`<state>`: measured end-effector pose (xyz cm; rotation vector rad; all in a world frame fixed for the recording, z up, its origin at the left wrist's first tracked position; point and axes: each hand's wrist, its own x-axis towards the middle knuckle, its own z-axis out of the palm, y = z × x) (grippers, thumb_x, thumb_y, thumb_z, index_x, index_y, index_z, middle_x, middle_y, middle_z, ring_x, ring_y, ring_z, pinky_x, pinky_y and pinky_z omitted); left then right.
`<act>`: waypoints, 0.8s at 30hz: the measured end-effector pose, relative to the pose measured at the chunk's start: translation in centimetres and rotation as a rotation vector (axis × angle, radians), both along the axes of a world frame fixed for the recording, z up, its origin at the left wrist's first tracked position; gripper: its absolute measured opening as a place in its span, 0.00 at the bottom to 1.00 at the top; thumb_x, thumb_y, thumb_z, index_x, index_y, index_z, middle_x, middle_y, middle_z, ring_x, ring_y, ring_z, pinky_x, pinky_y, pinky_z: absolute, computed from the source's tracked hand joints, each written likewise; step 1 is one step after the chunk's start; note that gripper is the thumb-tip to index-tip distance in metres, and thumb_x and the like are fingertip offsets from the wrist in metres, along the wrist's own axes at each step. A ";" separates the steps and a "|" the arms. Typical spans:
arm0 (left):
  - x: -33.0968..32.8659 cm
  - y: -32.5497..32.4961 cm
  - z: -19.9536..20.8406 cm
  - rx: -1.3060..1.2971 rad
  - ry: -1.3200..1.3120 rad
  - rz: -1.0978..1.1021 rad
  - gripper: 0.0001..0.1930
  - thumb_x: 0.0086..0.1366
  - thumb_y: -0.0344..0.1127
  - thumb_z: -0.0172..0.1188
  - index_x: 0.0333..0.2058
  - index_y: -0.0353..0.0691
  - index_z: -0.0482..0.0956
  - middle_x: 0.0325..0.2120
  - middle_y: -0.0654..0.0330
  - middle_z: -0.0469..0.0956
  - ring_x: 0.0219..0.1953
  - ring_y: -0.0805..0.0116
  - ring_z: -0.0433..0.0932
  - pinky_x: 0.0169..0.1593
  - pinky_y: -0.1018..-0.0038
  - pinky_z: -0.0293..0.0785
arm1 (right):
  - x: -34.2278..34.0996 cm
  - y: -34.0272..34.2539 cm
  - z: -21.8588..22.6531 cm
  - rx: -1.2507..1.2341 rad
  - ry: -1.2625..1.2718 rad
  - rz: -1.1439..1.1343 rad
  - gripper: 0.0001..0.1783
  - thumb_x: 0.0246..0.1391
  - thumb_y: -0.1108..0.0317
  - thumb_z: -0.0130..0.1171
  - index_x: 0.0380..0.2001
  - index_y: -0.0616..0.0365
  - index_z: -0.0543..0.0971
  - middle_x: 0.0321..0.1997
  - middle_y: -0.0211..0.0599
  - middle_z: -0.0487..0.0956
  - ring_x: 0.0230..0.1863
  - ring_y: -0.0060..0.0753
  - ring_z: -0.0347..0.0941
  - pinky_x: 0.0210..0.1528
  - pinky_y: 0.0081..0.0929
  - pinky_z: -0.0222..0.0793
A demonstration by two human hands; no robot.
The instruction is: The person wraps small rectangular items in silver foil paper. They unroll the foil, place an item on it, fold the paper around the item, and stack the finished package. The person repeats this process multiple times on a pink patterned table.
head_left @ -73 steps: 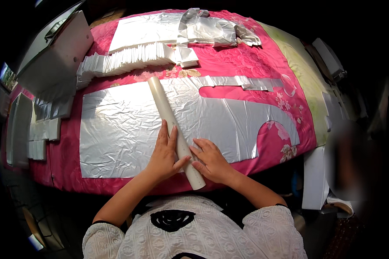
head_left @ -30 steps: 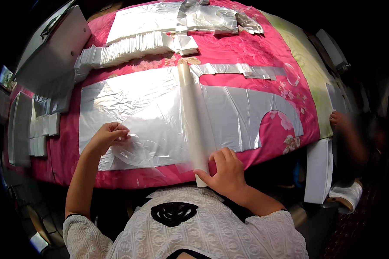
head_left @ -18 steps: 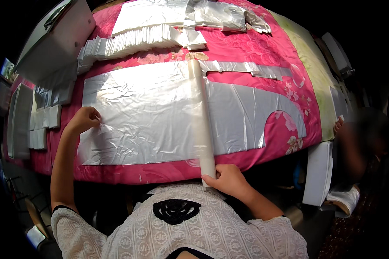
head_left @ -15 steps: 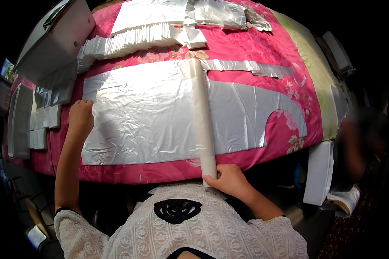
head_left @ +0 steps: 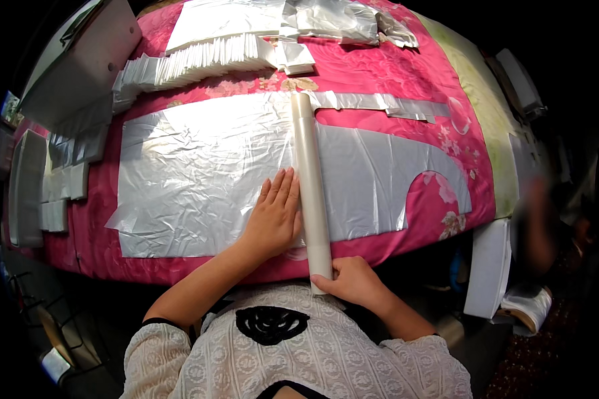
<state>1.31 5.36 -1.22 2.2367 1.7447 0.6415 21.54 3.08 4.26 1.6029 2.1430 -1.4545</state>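
Observation:
Spread over the pink floral cloth is a stack of thin silvery-white plastic sheeting (head_left: 180,186), cut with handle-like strips at its right side. A long pale tube (head_left: 311,179) lies across it, from its far edge to past the table's near edge. My left hand (head_left: 275,209) rests flat on the sheeting, fingers stretched out and pointing away, just left of the tube. Round the near end of the tube my right hand (head_left: 349,279) is closed, thumb on top. A small corner of the sheeting (head_left: 122,216) sticks out at its left edge.
A row of folded white packets (head_left: 206,63) runs along the far left, with more silvery sheeting (head_left: 226,20) behind. White boxes (head_left: 25,189) and small packets (head_left: 63,179) stand at the left. A white box (head_left: 489,266) and a roll (head_left: 526,309) sit at the lower right.
My left hand has moved right from the sheeting's left edge to beside the tube, its fingers now stretched out. A corner of sheeting now juts out at the left. My right hand stays on the tube.

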 end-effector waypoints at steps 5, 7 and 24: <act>0.0 -0.2 0.0 -0.033 0.049 0.000 0.33 0.57 0.40 0.44 0.58 0.24 0.52 0.60 0.40 0.51 0.65 0.48 0.46 0.65 0.56 0.39 | -0.2 1.2 0.6 -0.056 -0.013 0.137 0.28 0.43 0.46 0.61 0.24 0.67 0.79 0.19 0.45 0.77 0.23 0.39 0.76 0.28 0.30 0.69; 0.0 -0.2 -0.2 -0.037 0.067 0.003 0.34 0.56 0.41 0.44 0.58 0.23 0.52 0.60 0.40 0.51 0.65 0.48 0.46 0.66 0.57 0.38 | -0.3 2.4 0.8 -0.042 0.027 0.125 0.30 0.44 0.43 0.59 0.23 0.68 0.78 0.20 0.47 0.77 0.24 0.42 0.76 0.28 0.31 0.70; 0.2 -0.1 -0.1 -0.040 0.124 0.005 0.34 0.56 0.38 0.40 0.59 0.23 0.49 0.61 0.39 0.48 0.65 0.48 0.45 0.66 0.58 0.36 | -8.8 29.3 -4.8 -0.403 1.336 -1.020 0.20 0.56 0.64 0.49 0.48 0.65 0.64 0.47 0.47 0.71 0.47 0.44 0.69 0.51 0.39 0.67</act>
